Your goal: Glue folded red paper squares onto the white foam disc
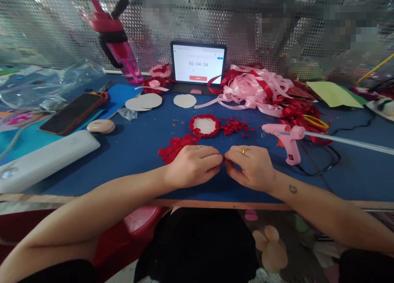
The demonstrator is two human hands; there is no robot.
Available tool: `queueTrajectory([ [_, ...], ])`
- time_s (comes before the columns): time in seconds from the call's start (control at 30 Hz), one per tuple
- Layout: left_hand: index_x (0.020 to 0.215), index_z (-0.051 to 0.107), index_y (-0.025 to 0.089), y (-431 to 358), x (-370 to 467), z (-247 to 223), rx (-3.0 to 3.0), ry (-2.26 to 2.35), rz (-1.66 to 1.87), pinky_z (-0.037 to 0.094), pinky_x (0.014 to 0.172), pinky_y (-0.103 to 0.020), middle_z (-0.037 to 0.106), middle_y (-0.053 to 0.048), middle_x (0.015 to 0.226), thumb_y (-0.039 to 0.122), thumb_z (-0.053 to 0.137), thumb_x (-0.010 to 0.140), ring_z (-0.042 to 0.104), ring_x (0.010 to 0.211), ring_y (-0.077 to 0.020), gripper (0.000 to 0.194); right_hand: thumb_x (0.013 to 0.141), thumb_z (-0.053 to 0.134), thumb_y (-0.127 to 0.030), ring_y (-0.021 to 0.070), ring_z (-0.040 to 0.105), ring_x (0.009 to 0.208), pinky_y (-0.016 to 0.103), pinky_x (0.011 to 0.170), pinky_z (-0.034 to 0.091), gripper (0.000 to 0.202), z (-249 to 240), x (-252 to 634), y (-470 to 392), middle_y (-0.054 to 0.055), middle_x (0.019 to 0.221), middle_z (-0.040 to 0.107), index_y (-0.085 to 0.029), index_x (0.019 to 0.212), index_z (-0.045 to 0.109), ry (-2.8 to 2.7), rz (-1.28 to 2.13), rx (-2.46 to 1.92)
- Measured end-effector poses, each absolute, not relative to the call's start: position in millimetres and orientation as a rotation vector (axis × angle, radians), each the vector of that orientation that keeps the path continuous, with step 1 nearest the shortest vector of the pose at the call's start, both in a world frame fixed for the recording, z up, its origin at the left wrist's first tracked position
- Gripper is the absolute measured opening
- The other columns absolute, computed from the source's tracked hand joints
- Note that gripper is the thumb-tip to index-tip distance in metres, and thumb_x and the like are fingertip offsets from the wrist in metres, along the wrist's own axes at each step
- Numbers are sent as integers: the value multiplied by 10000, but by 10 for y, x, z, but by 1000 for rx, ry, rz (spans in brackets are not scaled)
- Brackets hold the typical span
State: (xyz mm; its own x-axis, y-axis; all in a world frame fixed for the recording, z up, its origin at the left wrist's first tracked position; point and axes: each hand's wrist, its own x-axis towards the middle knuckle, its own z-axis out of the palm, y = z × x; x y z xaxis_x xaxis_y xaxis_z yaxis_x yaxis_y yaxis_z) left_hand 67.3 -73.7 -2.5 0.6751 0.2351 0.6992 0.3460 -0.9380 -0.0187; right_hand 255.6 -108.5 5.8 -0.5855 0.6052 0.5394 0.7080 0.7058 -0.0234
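My left hand (197,164) and my right hand (250,167) meet at the fingertips above the blue table's front part, both pinched. A tiny dark red bit shows between the fingertips; most of it is hidden. Beside my left hand lies a pile of flat red pieces (177,148). Just beyond the hands is a white disc (204,126) with a red ruffled border (193,119) around it. Small folded red pieces (234,127) are heaped at its right. To the right of my right hand, a pink glue gun (287,141) lies with a clear stick in its back.
A tablet (198,64) showing a timer stands at the back, beside pink and red ribbons (252,88). White discs (184,101), a pink bottle (120,44), a phone (72,112) and a long white device (49,159) are on the left and centre. A black cord (335,157) trails at right.
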Motion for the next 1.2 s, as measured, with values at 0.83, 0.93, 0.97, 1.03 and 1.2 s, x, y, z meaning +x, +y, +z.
queueTrajectory([
  [0.83,668,551,147,-758,700,-90,-2840,-539,-1099,441,527,-162,597,13,640,111,488,791,555,566,-73,143,795,422,-167,94,481,523,234,512,284,159,-30,2516,-1073,-24,565,521,-179,656,496,-2352,-265,-1025],
  [0.93,697,566,143,-751,708,-41,-2940,-673,-1215,418,500,-143,595,21,627,107,510,757,541,541,-59,90,826,415,-191,95,515,543,229,524,307,169,20,2537,-1063,-19,594,545,-168,702,527,-2360,-236,-1019],
  [0.97,711,575,142,-749,710,-23,-2979,-719,-1259,423,508,-137,601,23,631,107,519,748,547,545,-55,76,832,419,-201,95,526,550,228,528,314,168,34,2547,-1058,-19,604,553,-165,719,537,-2354,-233,-1018],
  [1.03,731,589,140,-748,712,4,-3037,-788,-1330,439,532,-132,614,22,643,108,533,736,561,557,-53,65,836,434,-226,97,541,558,226,533,324,164,51,2566,-1048,-19,615,566,-165,735,548,-2336,-235,-1015],
  [1.2,737,603,132,-744,704,16,-3078,-813,-1362,447,542,-133,617,17,642,108,539,733,565,554,-53,69,818,468,-261,100,549,558,226,537,334,155,50,2591,-1034,-21,617,579,-168,728,554,-2321,-255,-1006],
])
